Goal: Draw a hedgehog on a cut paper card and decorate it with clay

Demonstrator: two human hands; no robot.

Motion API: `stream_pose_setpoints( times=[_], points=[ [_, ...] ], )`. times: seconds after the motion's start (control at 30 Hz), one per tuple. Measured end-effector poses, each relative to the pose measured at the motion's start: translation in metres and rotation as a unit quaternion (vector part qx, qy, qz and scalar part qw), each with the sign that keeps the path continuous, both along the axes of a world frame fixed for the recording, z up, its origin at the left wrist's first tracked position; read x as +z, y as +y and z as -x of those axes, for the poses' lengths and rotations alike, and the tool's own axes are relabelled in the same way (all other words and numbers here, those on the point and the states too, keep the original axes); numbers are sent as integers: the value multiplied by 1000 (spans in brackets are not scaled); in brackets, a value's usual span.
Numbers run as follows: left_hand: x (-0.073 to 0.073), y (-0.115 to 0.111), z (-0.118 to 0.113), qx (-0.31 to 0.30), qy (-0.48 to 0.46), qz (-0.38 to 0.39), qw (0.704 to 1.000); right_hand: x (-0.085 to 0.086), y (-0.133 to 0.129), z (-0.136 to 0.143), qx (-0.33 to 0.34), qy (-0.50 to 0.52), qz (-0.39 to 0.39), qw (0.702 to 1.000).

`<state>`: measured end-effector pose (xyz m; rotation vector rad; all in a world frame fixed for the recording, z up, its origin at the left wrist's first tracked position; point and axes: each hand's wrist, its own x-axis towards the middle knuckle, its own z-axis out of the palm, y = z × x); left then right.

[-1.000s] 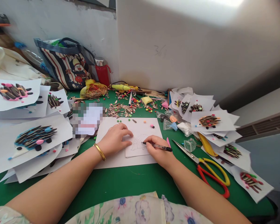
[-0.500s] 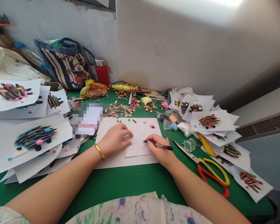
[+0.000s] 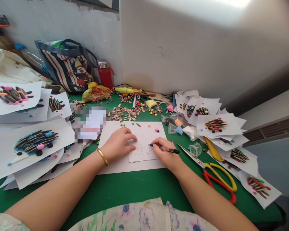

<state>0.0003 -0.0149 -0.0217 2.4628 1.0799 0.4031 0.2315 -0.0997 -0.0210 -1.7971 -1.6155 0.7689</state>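
Right hand (image 3: 164, 154) grasping slim black ink pen (image 3: 168, 149); left hand (image 3: 117, 145) loose, unclenched. Small white paper sheet (image 3: 134, 158): outline (image 3: 144, 149) largely drawn; remainder unclear.

At the centre right of the frame, I see a slim black pen (image 3: 170, 149) held aslant, its tip at the hedgehog-like outline drawing (image 3: 142, 147) on a small white paper sheet (image 3: 136, 158), lying flat over a larger white paper sheet (image 3: 125, 167).
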Motion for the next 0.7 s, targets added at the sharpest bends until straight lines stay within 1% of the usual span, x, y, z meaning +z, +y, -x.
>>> stream_pose_setpoints(
  times=[0.2,0.37,0.7],
  points=[
    [1,0,1,-1,0,1,1000,-4,4,-5,3,24,-20,999],
    [2,-1,1,0,0,3,1000,-7,5,-6,1,18,-20,1000],
    [2,-1,-1,3,1,8,1000,-4,6,-10,-6,24,-41,999]
  ],
)
